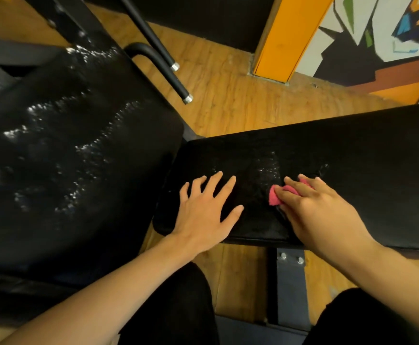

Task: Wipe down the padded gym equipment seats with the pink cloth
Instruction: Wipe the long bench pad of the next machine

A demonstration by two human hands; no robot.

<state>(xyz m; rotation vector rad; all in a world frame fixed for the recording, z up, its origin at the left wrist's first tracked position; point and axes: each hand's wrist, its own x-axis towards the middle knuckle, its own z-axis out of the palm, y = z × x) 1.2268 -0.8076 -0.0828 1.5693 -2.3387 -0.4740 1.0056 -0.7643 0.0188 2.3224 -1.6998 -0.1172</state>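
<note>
Both hands are seen from above, resting on a flat black padded bench seat (328,150) that runs from centre to the right edge of the view. Left hand (203,215) is laid flat w/ fingers spread wide and straight, palm down near the seat's left end; nothing is held in it. Right hand (313,207) is pressed onto a small pink cloth (278,195), fingers bent over it. Most of the cloth is hidden under the fingers & palm; only a pink corner at the left and a sliver near the fingertips can be made out, so its full shape can't be told. A patch of glistening wet specks is visible on the seat between the two hands.

At left, a larger black padded seat w/ a glossy, wet-looking surface (66,150) is cut off by the frame edge. Two black metal bars w/ silver end caps (178,80) are seen above it, upper ends out of view. Beneath the bench, a dark metal bracket w/ two bolts (290,277) is partly visible. Wood-pattern flooring (228,100), an orange pillar (285,38) and a painted wall mural (382,41) are seen at top right, blurred. Dark trouser legs are cut off at the bottom edge.
</note>
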